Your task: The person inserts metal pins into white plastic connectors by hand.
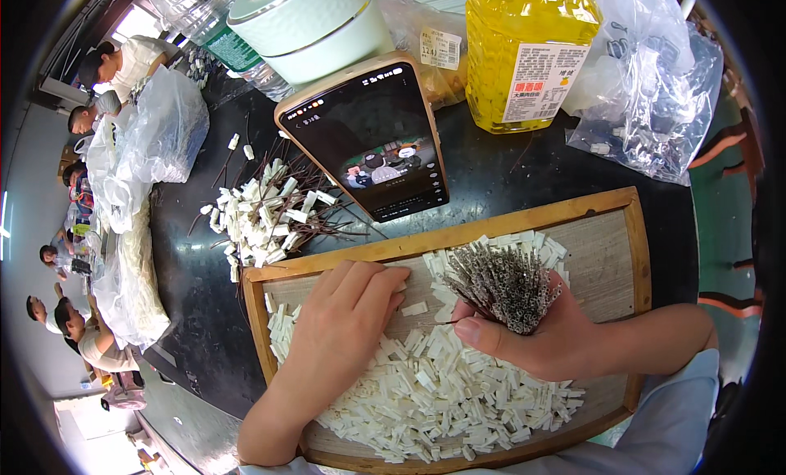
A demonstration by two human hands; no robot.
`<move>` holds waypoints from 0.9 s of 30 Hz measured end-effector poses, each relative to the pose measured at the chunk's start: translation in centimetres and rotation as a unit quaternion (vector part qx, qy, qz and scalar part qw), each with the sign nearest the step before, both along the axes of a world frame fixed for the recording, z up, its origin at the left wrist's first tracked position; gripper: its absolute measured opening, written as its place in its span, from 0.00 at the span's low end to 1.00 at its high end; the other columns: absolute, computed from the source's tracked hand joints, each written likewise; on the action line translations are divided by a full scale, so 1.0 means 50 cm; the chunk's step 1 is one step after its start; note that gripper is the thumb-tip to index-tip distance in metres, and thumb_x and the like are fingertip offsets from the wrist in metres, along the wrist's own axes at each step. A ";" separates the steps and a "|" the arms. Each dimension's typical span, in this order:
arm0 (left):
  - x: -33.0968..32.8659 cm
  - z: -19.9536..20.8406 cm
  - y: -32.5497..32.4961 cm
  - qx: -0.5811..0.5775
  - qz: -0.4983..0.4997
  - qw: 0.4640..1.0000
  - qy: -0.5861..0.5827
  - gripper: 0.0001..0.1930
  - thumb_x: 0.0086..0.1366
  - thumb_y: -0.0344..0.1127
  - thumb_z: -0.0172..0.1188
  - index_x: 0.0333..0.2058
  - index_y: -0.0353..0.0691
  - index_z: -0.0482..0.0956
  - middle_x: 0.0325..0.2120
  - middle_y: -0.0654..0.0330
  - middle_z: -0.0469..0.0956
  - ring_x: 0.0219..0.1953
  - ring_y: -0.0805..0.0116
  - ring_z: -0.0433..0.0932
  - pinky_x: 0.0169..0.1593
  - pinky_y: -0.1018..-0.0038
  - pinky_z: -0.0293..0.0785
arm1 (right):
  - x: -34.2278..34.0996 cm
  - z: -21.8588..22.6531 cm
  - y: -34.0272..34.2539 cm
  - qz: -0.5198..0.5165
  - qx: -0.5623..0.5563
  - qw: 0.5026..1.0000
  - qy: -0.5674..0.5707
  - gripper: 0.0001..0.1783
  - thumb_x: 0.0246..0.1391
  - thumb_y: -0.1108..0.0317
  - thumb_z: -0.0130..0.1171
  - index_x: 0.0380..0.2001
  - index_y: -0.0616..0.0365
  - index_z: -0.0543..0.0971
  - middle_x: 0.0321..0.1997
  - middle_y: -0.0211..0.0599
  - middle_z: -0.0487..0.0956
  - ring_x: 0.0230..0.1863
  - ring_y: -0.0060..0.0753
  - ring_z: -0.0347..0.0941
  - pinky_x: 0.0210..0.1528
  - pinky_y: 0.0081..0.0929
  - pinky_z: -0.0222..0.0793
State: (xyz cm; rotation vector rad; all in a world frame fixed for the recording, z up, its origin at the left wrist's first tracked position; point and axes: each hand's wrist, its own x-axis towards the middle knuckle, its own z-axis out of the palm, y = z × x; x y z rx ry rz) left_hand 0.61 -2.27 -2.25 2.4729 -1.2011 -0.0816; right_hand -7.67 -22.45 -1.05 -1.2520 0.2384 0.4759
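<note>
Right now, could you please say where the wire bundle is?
In the head view, the wire bundle is right of centre, in the right hand, above the wooden-framed tray.

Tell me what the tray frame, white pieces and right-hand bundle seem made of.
Tray frame: probably wood, satin, given its yellow-brown, uneven tone.
White pieces: likely moulded plastic, smooth, given their uniform shapes and crisp edges.
Bundle in the right hand: apparently metal-tipped wires, since the ends gleam silvery; the dark strands' covering is unclear.

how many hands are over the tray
2. The left hand is over the left half of the tray; the right hand, gripping a wire bundle, is over the right half. No others seem hidden.
</note>
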 end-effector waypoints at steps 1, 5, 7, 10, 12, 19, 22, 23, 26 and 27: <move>-0.002 0.002 0.002 0.000 0.000 1.000 0.000 0.10 0.52 0.27 0.59 0.35 0.38 0.74 0.29 0.59 0.72 0.34 0.60 0.72 0.38 0.69 0.69 | -0.001 -0.001 0.000 0.000 0.000 1.000 0.000 0.10 0.54 0.68 0.60 0.36 0.62 0.76 0.31 0.25 0.76 0.33 0.11 0.69 0.36 0.15 0.66; 0.002 0.005 0.013 -0.032 0.007 0.998 0.048 0.11 0.48 0.22 0.62 0.32 0.35 0.74 0.31 0.56 0.73 0.35 0.57 0.73 0.38 0.68 0.70 | 0.001 -0.011 0.002 -0.005 -0.002 0.999 -0.037 0.08 0.52 0.69 0.61 0.34 0.61 0.77 0.30 0.26 0.78 0.33 0.13 0.71 0.37 0.16 0.69; 0.004 0.010 0.018 -0.041 -0.004 0.997 0.061 0.12 0.48 0.21 0.62 0.33 0.35 0.74 0.33 0.56 0.73 0.36 0.58 0.74 0.38 0.69 0.70 | 0.001 -0.012 0.002 -0.006 -0.021 0.999 -0.041 0.07 0.52 0.68 0.61 0.32 0.59 0.77 0.28 0.27 0.79 0.32 0.14 0.74 0.36 0.17 0.71; -0.006 0.032 0.020 -0.167 -0.006 0.967 0.193 0.14 0.49 0.22 0.63 0.37 0.36 0.74 0.32 0.56 0.75 0.36 0.60 0.75 0.38 0.70 0.71 | -0.005 -0.009 0.004 -0.022 -0.014 0.998 -0.049 0.07 0.51 0.67 0.61 0.32 0.58 0.78 0.28 0.26 0.79 0.31 0.14 0.74 0.37 0.16 0.71; -0.013 0.042 0.023 -0.249 -0.019 0.943 0.221 0.15 0.48 0.20 0.64 0.36 0.35 0.75 0.32 0.55 0.77 0.35 0.60 0.76 0.38 0.71 0.71 | -0.008 -0.010 0.008 -0.032 0.020 0.998 -0.048 0.08 0.51 0.66 0.62 0.32 0.58 0.78 0.29 0.26 0.80 0.32 0.14 0.75 0.37 0.16 0.71; -0.014 0.037 0.007 -0.230 -0.069 0.959 0.150 0.11 0.46 0.20 0.65 0.31 0.34 0.77 0.29 0.56 0.76 0.32 0.64 0.77 0.34 0.76 0.72 | -0.004 -0.016 -0.001 -0.014 0.004 1.000 -0.021 0.09 0.50 0.64 0.63 0.32 0.57 0.78 0.29 0.27 0.80 0.33 0.15 0.75 0.37 0.16 0.72; -0.028 0.037 0.001 -0.228 -0.079 0.959 0.149 0.12 0.44 0.21 0.67 0.30 0.34 0.79 0.29 0.56 0.77 0.32 0.64 0.77 0.33 0.75 0.73 | -0.007 -0.014 0.001 -0.007 0.022 0.999 -0.042 0.09 0.50 0.74 0.62 0.36 0.64 0.77 0.33 0.28 0.79 0.37 0.12 0.71 0.42 0.14 0.69; -0.031 0.035 -0.003 -0.233 -0.081 0.957 0.153 0.12 0.44 0.21 0.67 0.30 0.34 0.79 0.29 0.56 0.77 0.31 0.64 0.77 0.33 0.75 0.74 | -0.008 -0.017 0.001 -0.009 0.038 0.998 -0.049 0.10 0.50 0.75 0.62 0.37 0.64 0.77 0.34 0.28 0.79 0.38 0.12 0.71 0.42 0.14 0.69; -0.040 0.047 0.003 -0.225 -0.067 0.963 0.135 0.11 0.44 0.20 0.66 0.30 0.33 0.80 0.28 0.56 0.77 0.31 0.64 0.78 0.33 0.75 0.74 | -0.006 -0.012 0.006 -0.002 0.052 0.997 -0.051 0.11 0.51 0.74 0.61 0.38 0.64 0.76 0.35 0.27 0.79 0.39 0.12 0.71 0.42 0.14 0.69; -0.042 0.056 0.007 -0.213 -0.054 0.969 0.115 0.10 0.45 0.19 0.65 0.30 0.33 0.80 0.28 0.56 0.77 0.31 0.63 0.78 0.34 0.75 0.74 | -0.005 -0.008 0.008 0.005 0.047 0.998 -0.045 0.12 0.52 0.72 0.60 0.39 0.65 0.76 0.35 0.27 0.78 0.38 0.12 0.71 0.42 0.14 0.69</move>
